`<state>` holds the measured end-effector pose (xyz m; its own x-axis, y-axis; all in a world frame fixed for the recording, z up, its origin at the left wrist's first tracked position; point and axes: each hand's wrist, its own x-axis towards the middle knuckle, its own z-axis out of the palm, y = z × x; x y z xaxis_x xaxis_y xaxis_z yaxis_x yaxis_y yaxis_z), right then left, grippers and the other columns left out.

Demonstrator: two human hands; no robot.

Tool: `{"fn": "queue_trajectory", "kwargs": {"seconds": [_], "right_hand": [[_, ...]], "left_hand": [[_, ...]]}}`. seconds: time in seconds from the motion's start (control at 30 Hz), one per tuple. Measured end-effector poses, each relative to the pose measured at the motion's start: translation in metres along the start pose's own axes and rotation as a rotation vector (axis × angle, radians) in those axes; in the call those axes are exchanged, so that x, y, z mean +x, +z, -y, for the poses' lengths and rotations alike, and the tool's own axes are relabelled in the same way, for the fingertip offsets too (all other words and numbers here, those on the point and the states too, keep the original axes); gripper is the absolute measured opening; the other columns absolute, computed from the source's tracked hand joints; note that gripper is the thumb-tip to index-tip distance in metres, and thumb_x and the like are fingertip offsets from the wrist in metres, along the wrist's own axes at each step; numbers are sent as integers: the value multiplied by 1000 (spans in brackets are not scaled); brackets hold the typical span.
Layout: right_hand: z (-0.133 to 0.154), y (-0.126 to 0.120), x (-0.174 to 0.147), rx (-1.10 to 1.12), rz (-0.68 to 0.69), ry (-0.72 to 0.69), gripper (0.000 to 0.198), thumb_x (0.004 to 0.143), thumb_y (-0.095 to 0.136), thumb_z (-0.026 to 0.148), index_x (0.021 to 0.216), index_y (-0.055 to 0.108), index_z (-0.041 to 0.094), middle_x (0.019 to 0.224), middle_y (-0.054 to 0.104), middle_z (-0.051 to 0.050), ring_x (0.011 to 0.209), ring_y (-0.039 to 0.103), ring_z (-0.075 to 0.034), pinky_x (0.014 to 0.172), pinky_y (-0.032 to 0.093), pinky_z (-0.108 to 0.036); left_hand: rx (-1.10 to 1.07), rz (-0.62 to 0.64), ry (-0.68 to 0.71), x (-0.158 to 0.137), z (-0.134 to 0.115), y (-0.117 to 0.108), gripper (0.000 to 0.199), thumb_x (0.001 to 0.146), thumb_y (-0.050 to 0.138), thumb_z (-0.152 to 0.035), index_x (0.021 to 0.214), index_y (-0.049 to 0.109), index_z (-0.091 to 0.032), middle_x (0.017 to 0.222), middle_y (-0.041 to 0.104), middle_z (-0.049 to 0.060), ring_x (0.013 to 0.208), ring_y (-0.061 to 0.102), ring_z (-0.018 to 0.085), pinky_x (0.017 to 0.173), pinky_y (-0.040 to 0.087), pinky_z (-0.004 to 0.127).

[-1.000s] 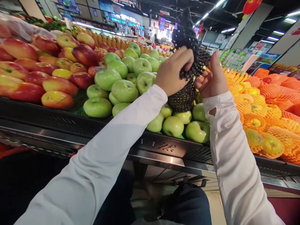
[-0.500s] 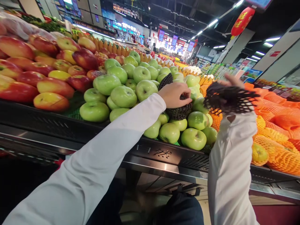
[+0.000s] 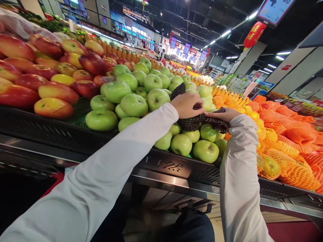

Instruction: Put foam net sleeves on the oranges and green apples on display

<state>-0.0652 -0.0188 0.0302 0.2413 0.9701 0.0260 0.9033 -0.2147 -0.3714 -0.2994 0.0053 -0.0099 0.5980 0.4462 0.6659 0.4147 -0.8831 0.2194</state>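
My left hand curls its fingers and thumb around a black foam fruit net, low over the green apples. A piece of that netting stands up behind the knuckles; whether fruit is inside is hidden by the hand. My right hand comes in from the right, its fingertips pinched together at the left thumb. Another black foam net is bunched about the right fingers. Green apples lie beneath and in front of both hands.
Red and yellow apples are piled to the left. On the right lie fruits in yellow-orange nets and in orange-red nets. A black display edge runs along the front. Price screens hang overhead.
My right hand, earlier raised and spread at the right with the net around its wrist, has come left and down to meet the left hand. The left hand stays nearly in place.
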Motion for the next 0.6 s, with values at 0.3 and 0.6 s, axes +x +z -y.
{"fn": "queue_trajectory", "kwargs": {"seconds": [0.3,0.6], "right_hand": [[13,2,-10,344,-293,-92,44,54,88,51,81,71,20,86,74,-6,99,71,-31,94,58,-45],[41,24,-13,1089,-77,-605,53,50,90,57,85,67,24,86,73,-3,95,72,-26,92,61,-39]], "left_hand": [[-20,-207,19,2,3,3,19,89,58,-26,105,66,-18,111,68,9,107,62,24,100,47,41],[-180,-251,204,-2,-1,-3,80,83,72,-30,153,34,-23,156,45,14,142,46,28,120,37,44]]}}
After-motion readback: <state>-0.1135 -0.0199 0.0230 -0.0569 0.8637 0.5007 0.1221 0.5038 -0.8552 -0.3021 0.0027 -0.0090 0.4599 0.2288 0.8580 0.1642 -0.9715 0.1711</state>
